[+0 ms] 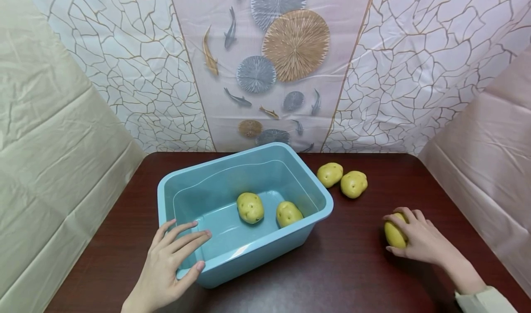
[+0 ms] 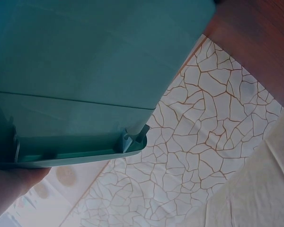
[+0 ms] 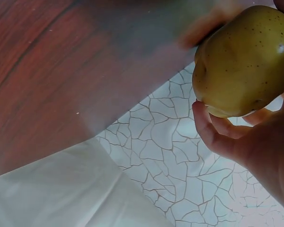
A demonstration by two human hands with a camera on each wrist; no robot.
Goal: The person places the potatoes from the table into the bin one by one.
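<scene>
Left hand [image 1: 166,264] on tub [image 1: 207,271]; five potatoes, one [image 1: 394,233] gripped

Dark wooden table [image 1: 361,267]; crackle-patterned wall covering [image 1: 128,64] behind (fish-and-disc panel [image 1: 274,64] centred).

Between the right hand [image 1: 419,239], curled round a potato [image 1: 394,233] near the tabletop's [image 1: 352,267] right edge, and the blue tub [image 1: 307,230], bare wood lies open. Two potatoes [image 1: 343,179] sit toward the back edge, just beside the tub's far right corner. The left hand [image 1: 170,262] rests on the tub's near left corner. Inside, two more potatoes [image 1: 267,210] take up the floor's right half; the left half is free.
</scene>
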